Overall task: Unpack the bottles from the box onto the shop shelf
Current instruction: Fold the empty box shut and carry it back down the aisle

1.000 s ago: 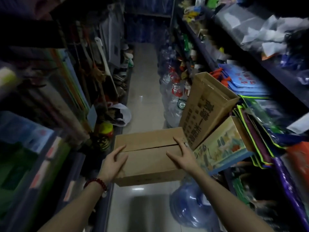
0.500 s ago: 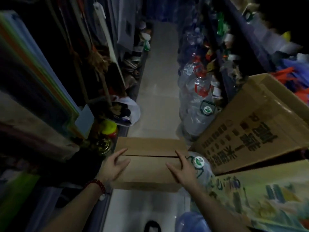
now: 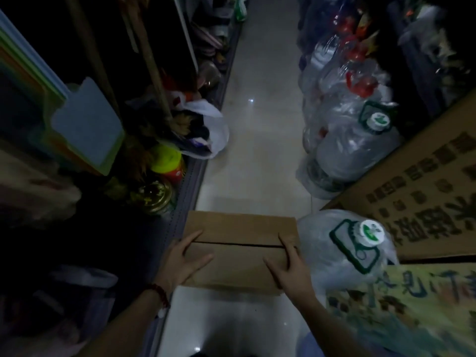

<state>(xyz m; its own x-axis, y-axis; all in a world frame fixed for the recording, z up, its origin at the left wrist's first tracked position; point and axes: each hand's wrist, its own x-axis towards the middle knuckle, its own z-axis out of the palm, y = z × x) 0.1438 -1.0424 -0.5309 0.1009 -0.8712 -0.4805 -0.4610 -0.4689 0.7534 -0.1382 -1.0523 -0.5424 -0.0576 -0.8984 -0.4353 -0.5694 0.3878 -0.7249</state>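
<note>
— What fills the frame?
— Dark shelves (image 3: 77, 176) down the left side, a pale floor (image 3: 257, 124) up the centre, a big printed carton (image 3: 417, 191) at the right edge.

— And the task's box?
— The closed cardboard box (image 3: 239, 243) sits at lower centre, flaps shut, beside a large plastic-wrapped water bottle (image 3: 345, 253) with a white-and-green cap.

— The hands?
— Left hand (image 3: 184, 261) lies on the box's left end, fingers straight. Right hand (image 3: 289, 266) rests on the right end, fingers extended.
</note>
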